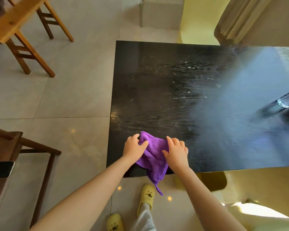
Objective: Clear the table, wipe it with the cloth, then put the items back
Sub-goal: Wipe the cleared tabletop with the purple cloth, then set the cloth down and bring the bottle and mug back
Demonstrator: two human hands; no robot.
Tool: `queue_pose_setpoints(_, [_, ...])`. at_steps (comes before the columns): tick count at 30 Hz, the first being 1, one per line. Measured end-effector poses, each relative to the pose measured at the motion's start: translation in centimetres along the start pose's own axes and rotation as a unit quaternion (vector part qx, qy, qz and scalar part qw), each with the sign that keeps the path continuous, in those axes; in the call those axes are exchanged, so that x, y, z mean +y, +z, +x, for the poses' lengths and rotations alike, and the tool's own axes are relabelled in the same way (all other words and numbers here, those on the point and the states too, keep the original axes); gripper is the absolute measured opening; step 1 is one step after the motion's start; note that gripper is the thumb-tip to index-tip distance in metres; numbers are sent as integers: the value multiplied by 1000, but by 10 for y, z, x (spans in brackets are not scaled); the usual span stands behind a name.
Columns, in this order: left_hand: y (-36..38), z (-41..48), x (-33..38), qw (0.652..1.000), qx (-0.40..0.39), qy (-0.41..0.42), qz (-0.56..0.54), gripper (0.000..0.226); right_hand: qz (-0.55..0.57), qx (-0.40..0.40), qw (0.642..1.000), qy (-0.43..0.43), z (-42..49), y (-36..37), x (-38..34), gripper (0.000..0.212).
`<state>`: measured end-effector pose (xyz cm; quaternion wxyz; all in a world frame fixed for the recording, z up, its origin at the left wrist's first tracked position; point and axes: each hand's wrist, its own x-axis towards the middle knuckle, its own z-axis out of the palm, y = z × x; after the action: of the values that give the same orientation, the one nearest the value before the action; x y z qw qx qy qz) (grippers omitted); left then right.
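Observation:
A purple cloth (153, 154) lies bunched on the near left corner of the black glossy table (165, 90), with one corner hanging over the near edge. My left hand (134, 147) grips the cloth's left side with curled fingers. My right hand (176, 150) presses flat on the cloth's right side. The tabletop carries no items; it shows streaks and specks and a bright reflection on its right half.
A light wooden chair (23, 30) stands far left on the tiled floor. A dark wooden stool (15, 152) with a phone (1, 169) on it sits near left. A curtain (244, 19) hangs beyond the table. A yellow seat (212, 180) is tucked under the near edge.

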<state>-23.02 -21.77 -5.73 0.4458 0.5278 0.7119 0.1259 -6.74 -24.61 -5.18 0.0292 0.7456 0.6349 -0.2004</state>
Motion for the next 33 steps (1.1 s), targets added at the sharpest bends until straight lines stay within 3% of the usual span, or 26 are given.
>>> queue_pose_setpoints(3, [7,8,14,998,-12,-60,3,54,-36,-40,998,-31,8,-6,1,56])
queue_pose_setpoints(5, [6,12,25,996,-44,-58,51,51,-17,-73,997,-26,14,-10,5,46])
queue_pose_setpoints(7, [2,15,41,995,-70,-29,70,41,57,-104,993,-6,23,-17,13,34])
queue_pose_setpoints(11, [-17,24,85,992,-127,27,8,22,222,-135,965,44,42,-52,43,10])
queue_pose_setpoints(12, [-21,26,99,988,-145,45,2,20,258,-136,955,50,46,-65,52,13])
queue_pose_setpoints(16, [-27,31,157,976,-171,135,-2,21,297,-75,951,36,62,-113,84,18])
queue_pose_setpoints(24, [-7,34,249,947,-197,247,-54,19,415,53,907,47,51,-195,149,24])
queue_pose_setpoints(29, [35,31,301,924,-257,279,-46,19,444,132,879,111,17,-222,195,21])
queue_pose_setpoints(33, [78,18,342,900,-288,329,-11,27,469,215,841,165,-11,-234,240,6])
